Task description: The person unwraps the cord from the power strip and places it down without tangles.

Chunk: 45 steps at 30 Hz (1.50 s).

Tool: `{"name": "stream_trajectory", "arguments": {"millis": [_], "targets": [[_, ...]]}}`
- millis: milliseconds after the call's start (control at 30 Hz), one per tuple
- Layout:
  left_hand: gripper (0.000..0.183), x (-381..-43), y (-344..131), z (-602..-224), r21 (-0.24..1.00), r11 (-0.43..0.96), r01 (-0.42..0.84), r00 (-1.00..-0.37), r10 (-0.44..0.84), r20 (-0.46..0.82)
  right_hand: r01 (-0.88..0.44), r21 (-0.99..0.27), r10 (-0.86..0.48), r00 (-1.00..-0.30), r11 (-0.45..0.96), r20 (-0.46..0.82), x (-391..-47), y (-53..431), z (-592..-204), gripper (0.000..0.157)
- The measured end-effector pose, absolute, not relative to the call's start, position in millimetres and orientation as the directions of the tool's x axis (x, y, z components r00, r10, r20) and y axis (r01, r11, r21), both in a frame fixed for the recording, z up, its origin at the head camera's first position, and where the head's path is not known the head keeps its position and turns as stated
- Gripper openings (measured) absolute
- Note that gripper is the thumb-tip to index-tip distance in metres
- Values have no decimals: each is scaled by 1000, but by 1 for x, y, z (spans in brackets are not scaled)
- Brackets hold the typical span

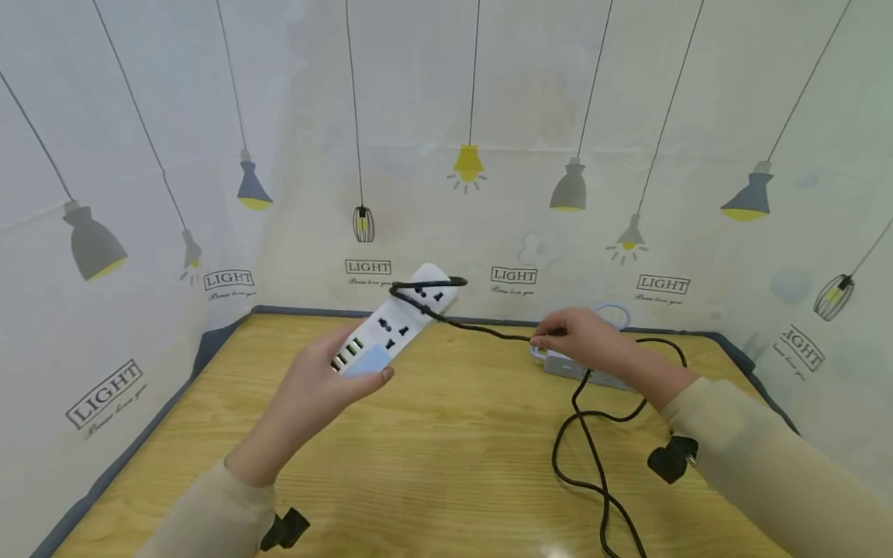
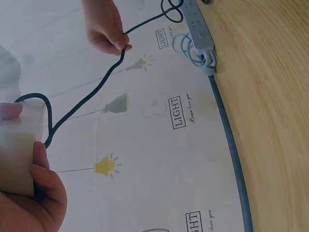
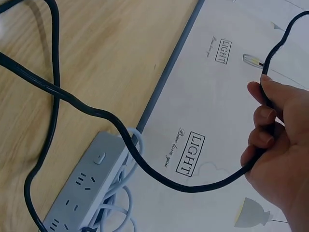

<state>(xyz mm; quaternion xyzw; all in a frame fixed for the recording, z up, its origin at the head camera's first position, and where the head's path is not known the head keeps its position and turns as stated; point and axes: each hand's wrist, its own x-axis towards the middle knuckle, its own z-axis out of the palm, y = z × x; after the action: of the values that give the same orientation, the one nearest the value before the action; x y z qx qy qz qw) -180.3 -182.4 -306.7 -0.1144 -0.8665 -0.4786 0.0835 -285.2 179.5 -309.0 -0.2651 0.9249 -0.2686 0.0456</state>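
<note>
A white power strip [image 1: 418, 319] with sockets and a row of USB ports is held up at a slant in my left hand [image 1: 322, 381]. Around its far end loops a black cord [image 1: 481, 328], which runs across to the right. My right hand [image 1: 586, 338] grips that cord, its fingers curled round it in the right wrist view. From there the cord [image 3: 183, 187] sags and trails down to the tabletop. The left wrist view shows my left thumb and fingers around the strip [image 2: 17, 159], with the cord [image 2: 89, 99] stretched between both hands.
Below and behind my right hand, a second, grey-white power strip [image 3: 99, 157] lies on the wooden table [image 1: 446, 449], its pale cord [image 3: 129, 195] bundled beside it. Loose black cord curls toward the table's front right. A lamp-printed cloth [image 1: 418, 93] stands round the table's back and sides.
</note>
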Motion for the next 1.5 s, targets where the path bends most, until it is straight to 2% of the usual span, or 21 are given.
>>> {"name": "stream_trajectory", "arguments": {"millis": [133, 333, 467, 633, 733, 833, 967, 1100, 1267, 1500], "targets": [[61, -171, -177, -304, 820, 447, 357, -934, 187, 305, -460, -501, -489, -868, 733, 82, -293, 177, -305, 16], [65, -157, -164, -308, 827, 339, 448, -877, 345, 334, -417, -459, -401, -906, 784, 138, -296, 174, -297, 20], [65, -152, -157, -314, 807, 277, 522, -799, 491, 348, -353, -488, -317, -935, 798, 157, -295, 177, -294, 25], [64, -150, -148, -324, 754, 222, 619, -654, 677, 337, -322, -495, -259, -946, 807, 192, -295, 180, -291, 26], [63, -149, -141, -330, 684, 235, 691, -572, 756, 318, -322, -489, -247, -945, 810, 214, -294, 180, -289, 26], [62, -150, -134, -336, 636, 281, 719, -539, 803, 255, -322, -498, -236, -944, 805, 230, -291, 180, -284, 28], [61, -152, -128, -345, 621, 331, 710, -538, 824, 176, -317, -535, -200, -943, 783, 266, -284, 180, -274, 36], [61, -155, -125, -355, 590, 371, 717, -555, 816, 161, -334, -596, -160, -932, 730, 326, -274, 181, -264, 42], [65, -161, -123, -365, 548, 489, 679, -631, 770, 96, -397, -656, -120, -897, 642, 425, -262, 182, -254, 42], [64, -181, -131, -378, 621, 600, 505, -767, 642, 3, -485, -732, -38, -844, 478, 535, -248, 187, -245, 33]]}}
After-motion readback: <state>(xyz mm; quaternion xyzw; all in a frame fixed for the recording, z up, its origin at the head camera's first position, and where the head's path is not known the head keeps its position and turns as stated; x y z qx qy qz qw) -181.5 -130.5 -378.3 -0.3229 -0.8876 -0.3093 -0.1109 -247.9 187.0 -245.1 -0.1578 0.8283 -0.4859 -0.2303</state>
